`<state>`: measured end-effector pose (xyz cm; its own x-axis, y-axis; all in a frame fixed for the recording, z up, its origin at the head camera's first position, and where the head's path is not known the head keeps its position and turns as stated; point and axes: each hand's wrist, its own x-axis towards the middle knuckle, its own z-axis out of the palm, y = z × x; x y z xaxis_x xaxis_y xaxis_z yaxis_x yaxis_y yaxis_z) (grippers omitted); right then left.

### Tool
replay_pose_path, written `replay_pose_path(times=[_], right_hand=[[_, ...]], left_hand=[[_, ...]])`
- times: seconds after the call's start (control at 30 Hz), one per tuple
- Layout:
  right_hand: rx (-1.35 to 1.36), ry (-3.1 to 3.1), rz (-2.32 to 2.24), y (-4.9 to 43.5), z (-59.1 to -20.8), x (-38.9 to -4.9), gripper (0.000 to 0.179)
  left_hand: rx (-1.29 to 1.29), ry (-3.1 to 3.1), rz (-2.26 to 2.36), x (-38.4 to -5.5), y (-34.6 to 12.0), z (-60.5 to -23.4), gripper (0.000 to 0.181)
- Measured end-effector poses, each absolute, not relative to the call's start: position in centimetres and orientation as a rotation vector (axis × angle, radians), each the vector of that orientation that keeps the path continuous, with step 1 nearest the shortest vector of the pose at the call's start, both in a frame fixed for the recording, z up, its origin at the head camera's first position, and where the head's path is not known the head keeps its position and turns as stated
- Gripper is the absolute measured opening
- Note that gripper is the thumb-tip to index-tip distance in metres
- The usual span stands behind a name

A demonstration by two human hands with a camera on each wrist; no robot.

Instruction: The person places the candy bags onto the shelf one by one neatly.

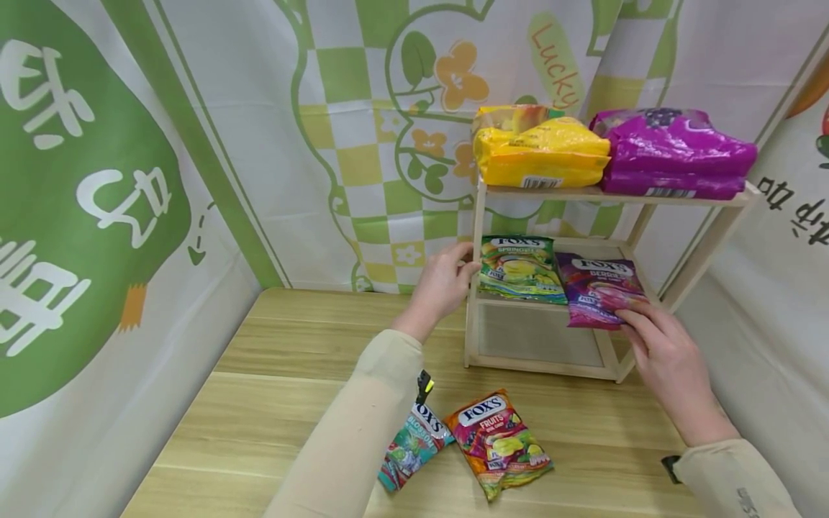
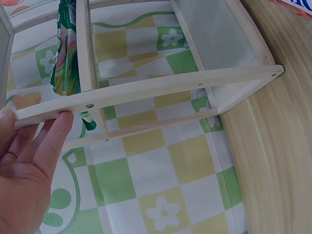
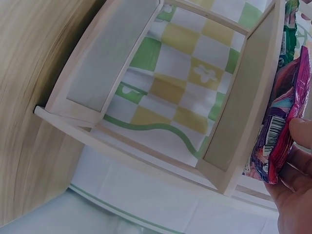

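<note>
My left hand point(image 1: 445, 282) grips the left front post of a small wooden shelf rack point(image 1: 476, 316), its thumb and fingers around the post in the left wrist view. In my right hand point(image 1: 667, 360) is the lower right edge of a purple Fox's berries candy bag point(image 1: 599, 288), pinched between thumb and fingers. That bag lies over the middle shelf, its lower end sticking out past the front edge. Beside it on the same shelf, a green Fox's candy bag point(image 1: 521, 270) lies label up. The right wrist view shows the purple bag point(image 3: 280, 126) from its side.
On the top shelf sit a large yellow bag point(image 1: 544, 155) and a large purple bag point(image 1: 676, 155). An orange Fox's fruits bag point(image 1: 499, 442) and a teal Fox's bag point(image 1: 414, 446), partly behind my left sleeve, lie on the wooden table point(image 1: 259, 403). Printed curtains surround the table.
</note>
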<state>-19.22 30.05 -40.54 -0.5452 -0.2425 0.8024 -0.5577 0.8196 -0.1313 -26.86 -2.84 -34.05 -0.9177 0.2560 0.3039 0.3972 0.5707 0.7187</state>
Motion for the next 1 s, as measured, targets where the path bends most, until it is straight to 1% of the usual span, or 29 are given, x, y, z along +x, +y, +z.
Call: replay_pose_path(times=[1.0], right_hand=[[0.578, -2.178, 0.456, 30.04, -40.68, -19.95, 0.034]], left_hand=[[-0.54, -2.64, -1.241, -26.85, -2.88, -34.14, 0.033]])
